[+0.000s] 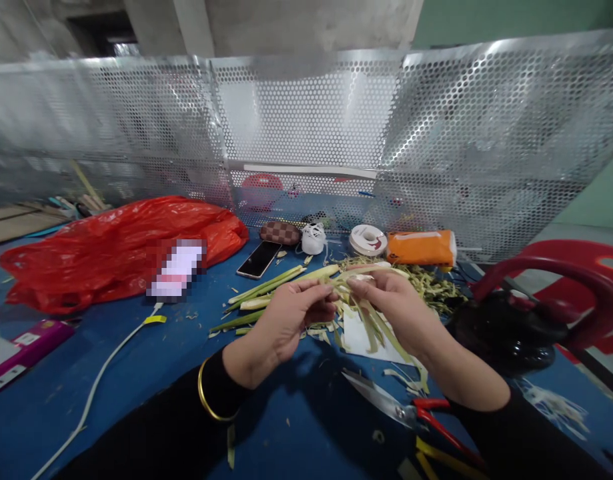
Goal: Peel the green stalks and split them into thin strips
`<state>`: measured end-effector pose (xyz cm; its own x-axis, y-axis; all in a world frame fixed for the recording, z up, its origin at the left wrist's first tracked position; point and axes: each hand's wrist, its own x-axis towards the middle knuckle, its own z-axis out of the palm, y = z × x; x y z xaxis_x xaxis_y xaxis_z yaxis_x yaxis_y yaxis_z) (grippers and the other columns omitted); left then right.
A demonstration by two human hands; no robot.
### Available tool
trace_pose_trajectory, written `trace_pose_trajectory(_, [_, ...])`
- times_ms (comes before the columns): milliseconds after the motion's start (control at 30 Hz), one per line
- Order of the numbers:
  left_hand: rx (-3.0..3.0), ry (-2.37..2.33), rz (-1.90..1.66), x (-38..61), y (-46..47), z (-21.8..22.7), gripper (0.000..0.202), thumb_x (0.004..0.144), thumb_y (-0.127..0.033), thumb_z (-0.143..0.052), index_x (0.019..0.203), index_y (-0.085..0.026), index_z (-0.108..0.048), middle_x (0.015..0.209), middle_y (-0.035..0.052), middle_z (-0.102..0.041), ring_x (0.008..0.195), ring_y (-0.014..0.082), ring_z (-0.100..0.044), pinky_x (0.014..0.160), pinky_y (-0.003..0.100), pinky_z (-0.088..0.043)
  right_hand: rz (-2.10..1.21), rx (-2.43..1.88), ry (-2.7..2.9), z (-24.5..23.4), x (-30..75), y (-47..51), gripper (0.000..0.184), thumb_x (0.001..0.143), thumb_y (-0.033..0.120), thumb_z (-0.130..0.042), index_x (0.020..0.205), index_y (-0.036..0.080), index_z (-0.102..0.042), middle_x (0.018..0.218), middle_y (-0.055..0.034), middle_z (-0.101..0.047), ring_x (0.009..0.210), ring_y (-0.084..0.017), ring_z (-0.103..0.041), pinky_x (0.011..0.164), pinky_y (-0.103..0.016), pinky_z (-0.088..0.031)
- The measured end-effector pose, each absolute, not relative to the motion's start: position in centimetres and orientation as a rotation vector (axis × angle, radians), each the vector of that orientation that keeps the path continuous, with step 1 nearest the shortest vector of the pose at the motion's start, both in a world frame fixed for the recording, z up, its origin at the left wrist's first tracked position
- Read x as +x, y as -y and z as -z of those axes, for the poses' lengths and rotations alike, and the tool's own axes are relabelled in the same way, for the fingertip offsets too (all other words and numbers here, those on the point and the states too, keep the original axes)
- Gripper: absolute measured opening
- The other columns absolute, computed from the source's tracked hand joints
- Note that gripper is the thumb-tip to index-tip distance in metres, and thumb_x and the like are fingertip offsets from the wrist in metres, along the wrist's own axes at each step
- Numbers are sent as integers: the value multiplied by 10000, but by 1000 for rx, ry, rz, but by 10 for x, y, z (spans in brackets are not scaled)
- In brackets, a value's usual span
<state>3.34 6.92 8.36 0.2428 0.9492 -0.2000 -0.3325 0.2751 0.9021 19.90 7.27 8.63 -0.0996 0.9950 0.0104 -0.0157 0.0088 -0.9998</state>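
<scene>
My left hand (pixel 291 320) is closed, thumb and fingertips pinching the end of a thin pale green strip of peel. In my right hand (pixel 399 307) is a pale green vegetable stalk (pixel 371 269), with loose peel strips (pixel 373 323) hanging below the fingers. The two hands are close together above the table; exactly where stalk and strip join is hard to make out. Behind my left hand, several long green stalks (pixel 266 287) lie side by side. White paper (pixel 356 340) with peel scraps lies under my right hand. Open scissors (pixel 403 410) with red handles rest nearer to me.
Peelings (pixel 429 287) are heaped behind my right hand. A dark kettle (pixel 511 333) stands on the right. Farther back are a phone (pixel 259 259), a ribbon spool (pixel 367 240) and an orange pack (pixel 421 248). A red plastic bag (pixel 106 247) and a charging cable (pixel 103 373) lie left.
</scene>
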Motion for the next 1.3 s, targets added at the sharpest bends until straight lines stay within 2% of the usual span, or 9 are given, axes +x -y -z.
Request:
trace_pose_trajectory(67, [770, -920, -1078, 31, -71, -86, 81, 756, -189, -699, 710, -126, -681, 689, 17, -657, 567, 81, -588, 583, 204, -497, -1378, -1089, 1210, -91, 201, -70, 347, 678, 362, -763, 948, 202, -617, 641, 16, -647, 542, -136, -576, 513, -251, -441])
trace_pose_trajectory(233, [796, -972, -1121, 29, -72, -90, 65, 743, -145, -700, 694, -118, -666, 656, 17, -655, 559, 90, -593, 593, 222, -508, -1368, -1017, 1286, -99, 209, -62, 165, 735, 272, -698, 891, 215, -699, 747, -11, -707, 616, -136, -620, 579, -252, -481])
trace_pose_trajectory(367, [877, -957, -1066, 26, -74, -91, 81, 738, -156, -701, 688, -109, -658, 642, 12, -642, 532, 82, -583, 571, 210, -501, -1447, -961, 1470, -104, 223, -64, 176, 737, 190, -655, 877, 203, -761, 812, -39, -728, 682, -151, -635, 655, -272, -501])
trace_pose_trajectory(567, [923, -842, -809, 14, -77, -95, 107, 699, -191, -730, 731, -111, -667, 657, 8, -641, 533, 74, -576, 563, 205, -488, -1286, -875, 1679, -106, 242, -74, 83, 726, 244, -769, 808, 233, -762, 730, -10, -691, 646, -133, -600, 610, -253, -475])
trace_pose_trajectory(733, [983, -862, -784, 16, -76, -95, 134, 706, -225, -735, 711, -103, -680, 630, 5, -629, 539, 71, -568, 588, 212, -491, -797, -766, 1659, -98, 228, -76, 159, 881, 298, -613, 894, 248, -764, 902, -43, -701, 871, -187, -615, 768, -314, -476])
trace_pose_trajectory(867, [1034, -972, -856, 21, -72, -95, 99, 708, -196, -718, 704, -101, -688, 623, 22, -650, 536, 83, -575, 588, 229, -495, -977, -749, 1439, -93, 209, -69, 130, 874, 291, -629, 976, 255, -702, 763, -5, -705, 758, -169, -653, 795, -337, -492])
trace_pose_trajectory(967, [1061, -994, -877, 24, -71, -94, 64, 704, -165, -713, 702, -105, -691, 631, 30, -668, 528, 90, -585, 593, 248, -505, -1052, -735, 1240, -95, 202, -64, 87, 869, 315, -630, 880, 237, -667, 679, 16, -670, 666, -147, -637, 730, -309, -497])
trace_pose_trajectory(1100, [1084, -992, -891, 25, -72, -92, 24, 716, -135, -698, 710, -114, -689, 620, 29, -682, 510, 93, -598, 570, 243, -507, -1010, -742, 1172, -101, 204, -60, 181, 885, 324, -590, 748, 222, -648, 665, 14, -610, 661, -134, -574, 708, -285, -467])
trace_pose_trajectory(1300, [1100, -1038, -942, 26, -71, -95, 18, 732, -112, -692, 744, -100, -687, 603, 13, -674, 505, 70, -590, 563, 202, -498, -965, -1049, 1848, -109, 220, -60, 346, 876, 306, -543, 547, 198, -533, 694, -5, -497, 725, -167, -503, 702, -309, -377])
